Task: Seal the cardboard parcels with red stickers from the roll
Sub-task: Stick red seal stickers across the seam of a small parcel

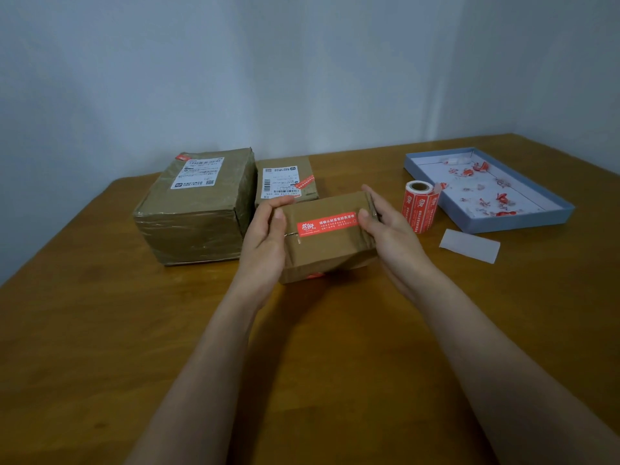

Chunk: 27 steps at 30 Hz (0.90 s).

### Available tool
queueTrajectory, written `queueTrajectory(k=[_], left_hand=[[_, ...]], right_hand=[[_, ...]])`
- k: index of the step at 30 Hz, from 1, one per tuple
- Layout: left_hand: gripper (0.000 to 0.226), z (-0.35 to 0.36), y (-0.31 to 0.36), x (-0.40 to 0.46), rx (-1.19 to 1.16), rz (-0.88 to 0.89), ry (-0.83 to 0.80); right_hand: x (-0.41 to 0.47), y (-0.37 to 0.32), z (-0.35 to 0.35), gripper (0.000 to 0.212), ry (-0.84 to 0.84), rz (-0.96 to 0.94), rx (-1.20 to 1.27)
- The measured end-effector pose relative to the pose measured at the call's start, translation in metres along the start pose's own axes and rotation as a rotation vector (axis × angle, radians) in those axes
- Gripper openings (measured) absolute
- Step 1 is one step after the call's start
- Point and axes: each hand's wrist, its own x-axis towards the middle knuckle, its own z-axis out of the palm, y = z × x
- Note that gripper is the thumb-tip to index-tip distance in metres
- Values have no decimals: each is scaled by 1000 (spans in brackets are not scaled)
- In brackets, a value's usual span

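**Small parcel held in both hands over the middle of the counter**

Small cardboard parcel (327,236) sits between your two hands, tilted so its top face turns toward you, above the middle of the wooden counter (100,330). A red sticker (326,223) with white print lies flat along that top face. Your left hand (265,243) grips the parcel's left end, thumb curled onto the top face and fingers wrapped behind. Your right hand (385,223) grips the right end, thumb pressing on the sticker's right tip and fingers reaching over the far edge. A second patch of red shows at the parcel's lower front edge; you cannot tell what it is.

Toward the counter's far edge, behind your left hand, stands a medium parcel (287,179) with a white shipping label and a red sticker set aslant on it. Just beside it, to the left, sits a large taped parcel (198,209), also labelled, with a red sticker at its far top edge.

Near your right hand the sticker roll (419,206) stands upright on the counter. Beyond it, toward the far right corner, lies a shallow blue tray (523,224) holding torn red and white scraps. A strip of white backing paper (469,245) lies flat on the counter just in front of the tray.
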Motion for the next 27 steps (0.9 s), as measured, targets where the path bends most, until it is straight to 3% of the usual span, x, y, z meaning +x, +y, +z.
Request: queueTrajectory(k=[3,7,10,12,14,18,22,27], left_hand=[[34,-5,-3,0,-86,-12,-18],[46,-10,-13,1,-120,34,-42],[82,-14,-22,3,-87,-4,-61],[108,-18,-26,2,-18,-29,-108],[117,-19,-28,2,83,-69,-156],[102,-18,-28,4,104,-87,-118],[80,-15,-21,2,1,-143,-35],[69,-9,-16,3,164,-332,-83]], right_hand=[[1,0,-2,43,56,12,28],[7,6,-8,49,112,115,45],[15,14,-14,42,136,217,-2],[17,19,-18,48,112,293,-125],[15,22,-18,57,64,330,-252],[13,19,-17,55,62,270,-285],[13,10,-17,38,190,183,-269],[16,9,-22,27,329,39,-366]])
